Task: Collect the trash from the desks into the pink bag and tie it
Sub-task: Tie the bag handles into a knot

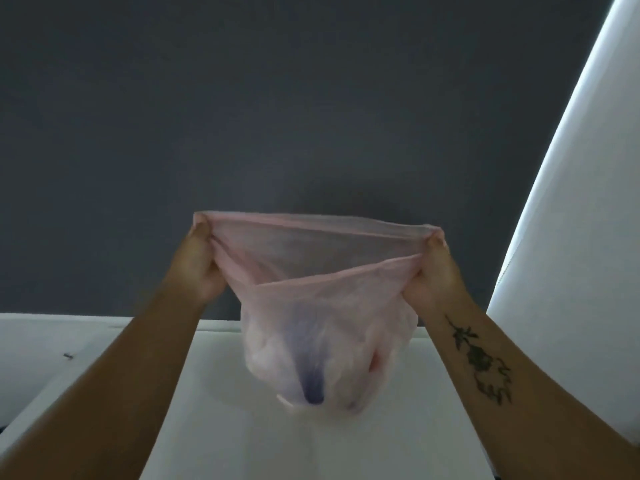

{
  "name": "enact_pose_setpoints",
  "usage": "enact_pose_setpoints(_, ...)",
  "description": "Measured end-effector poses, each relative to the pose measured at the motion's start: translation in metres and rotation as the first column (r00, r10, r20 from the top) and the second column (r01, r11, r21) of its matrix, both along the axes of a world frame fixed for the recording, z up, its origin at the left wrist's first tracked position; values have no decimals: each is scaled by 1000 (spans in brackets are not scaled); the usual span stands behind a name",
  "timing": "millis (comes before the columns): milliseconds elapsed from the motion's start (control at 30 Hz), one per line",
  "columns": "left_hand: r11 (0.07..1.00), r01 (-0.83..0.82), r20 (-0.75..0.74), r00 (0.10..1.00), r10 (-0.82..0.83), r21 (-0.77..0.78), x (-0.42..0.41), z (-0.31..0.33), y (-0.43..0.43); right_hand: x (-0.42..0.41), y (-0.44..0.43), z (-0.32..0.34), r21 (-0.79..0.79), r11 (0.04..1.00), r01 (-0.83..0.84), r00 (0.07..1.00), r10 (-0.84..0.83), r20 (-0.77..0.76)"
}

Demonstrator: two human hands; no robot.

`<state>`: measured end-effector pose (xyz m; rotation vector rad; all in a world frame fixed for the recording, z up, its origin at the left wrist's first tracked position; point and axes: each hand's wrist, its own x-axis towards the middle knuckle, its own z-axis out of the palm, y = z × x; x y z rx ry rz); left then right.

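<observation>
One pink bag (325, 299) and two hands are showing: the left hand (202, 268) and the right hand (436, 271), one at each end of the bag's mouth. Each hand is gripping a bunched corner of the rim, fingers curled tight round the film. They are holding the corners well apart, so the rim is stretching into a wide, taut, lens-shaped opening between them.

The body of the bag is hanging below and between the hands, bulging into a rounded sack over the white table (311, 452). Its bottom is blurred, and whether it is touching the tabletop cannot be told. The film is thin, translucent and finely creased, paling to near white where it is swelling. Through it one dark purple shape (313, 379) is showing, tapering downward, among pale crumpled lumps too blurred to count.

One dark tattoo (481, 362) is running along the right forearm. The table is looking smooth and matte. On the white surface to the left one small dark speck (67, 356) is lying — too small to identify. Behind, a flat dark grey wall (277, 116) is filling the view, and one bright white slanted panel (571, 237) is rising at the right edge.
</observation>
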<state>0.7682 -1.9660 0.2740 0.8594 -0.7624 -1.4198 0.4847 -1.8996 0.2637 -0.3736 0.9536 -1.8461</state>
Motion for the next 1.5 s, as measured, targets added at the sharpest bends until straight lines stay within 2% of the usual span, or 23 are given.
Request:
enact_pose_setpoints(67, 991, -26, -116, 992, 41, 131, -7, -10, 3, 1, -7, -1, 28, 998, -51, 988, 47, 149)
enact_pose_setpoints(133, 986, -42, -246, 966, 82, 164, -16, -18, 3, 8, -16, -2, 10, 1000, -28, 964, 25, 266)
enact_pose_setpoints(233, 994, -7, -370, 928, 46, 105, -17, -19, 6, 22, -21, -2, 37, 999, -2, 964, -8, 267)
enact_pose_setpoints(333, 998, 64, -337, 940, -58, 8, -12, -21, 16, 38, -20, -9, 52, 994, -94, 987, 86, 138)
enact_pose_setpoints(433, 998, 62, -216, 975, -58, 14, -5, -45, 17, 50, -13, -19, 125, 990, -64, 997, 68, -30)
enact_pose_setpoints(500, 999, 46, -202, 979, -42, 14, 1, -57, 21, 60, -4, -26, 107, 994, -18, 999, 23, -42)
enact_pose_setpoints(600, 998, 61, -259, 965, -51, 29, 7, -69, 28, 73, 11, -34, 53, 998, 42, 999, -43, 16)
enact_pose_setpoints(700, 996, 49, -184, 982, -35, 74, 11, -75, 41, 81, 17, -37, 113, 986, 124, 991, -116, -72)
enact_pose_setpoints(767, 996, 37, -136, 990, -26, 84, 8, -72, 49, 84, 22, -38, 136, 987, 80, 988, -60, -145)
enact_pose_setpoints(867, 996, 61, -70, 996, -56, 66, 2, -64, 58, 83, 30, -38, 181, 980, -78, 935, 135, -329)
enact_pose_setpoints(933, 994, 104, 12, 994, -104, 20, 0, -60, 63, 79, 33, -41, 221, 972, -77, 901, 163, -403)
enact_pose_setpoints(1000, 990, 137, 82, 987, -135, -25, 0, -60, 69, 73, 37, -46, 180, 984, -14, 928, 79, -363)
enact_pose_setpoints(1100, 993, 109, 37, 994, -107, -43, 1, -64, 74, 64, 43, -47, 103, 993, 48, 978, -26, -209)
enact_pose_setpoints(1267, 999, 48, -7, 999, -48, -18, -9, -71, 75, 63, 43, -45, 112, 991, -78, 990, 90, -108)
enact_pose_setpoints(1400, 997, -32, -148, 988, 43, 77, -22, -75, 75, 71, 41, -49, 158, 954, -255, 919, 290, -265)
enact_pose_setpoints(1500, 998, 39, -133, 991, -32, 53, -21, -74, 76, 77, 43, -52, 128, 971, -201, 906, 234, -352)
